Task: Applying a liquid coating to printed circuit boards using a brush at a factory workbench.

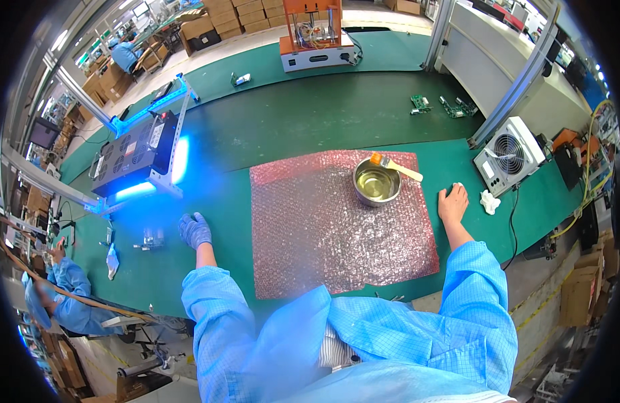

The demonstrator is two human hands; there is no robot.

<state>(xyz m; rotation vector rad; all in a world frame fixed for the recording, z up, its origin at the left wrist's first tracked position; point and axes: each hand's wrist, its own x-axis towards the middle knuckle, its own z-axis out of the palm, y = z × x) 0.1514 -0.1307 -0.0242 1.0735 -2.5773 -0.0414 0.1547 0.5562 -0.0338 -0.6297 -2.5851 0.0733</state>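
Observation:
My left hand (196, 230), in a grey-blue glove, rests on the green tabletop left of a pink bubble-wrap sheet (296, 228). Its fingers look laid out, with nothing in them. On the other side of the sheet, my bare right hand (454, 203) lies on the table with its fingers apart and holds nothing. A round metal bowl (377, 200) of clear yellowish liquid stands on the sheet's far right part. Across the bowl's rim lies a brush (399, 166) with orange bristles and a pale wooden handle. A small circuit board (150, 240) lies just left of my gloved hand.
A black lamp unit (135, 154) glows blue on a frame at left. A white fan unit (508, 156) and a crumpled white cloth (489, 202) are at right. Green circuit boards (456, 107) and an orange-framed machine (315, 40) stand farther back. Another person (71, 289) sits at left.

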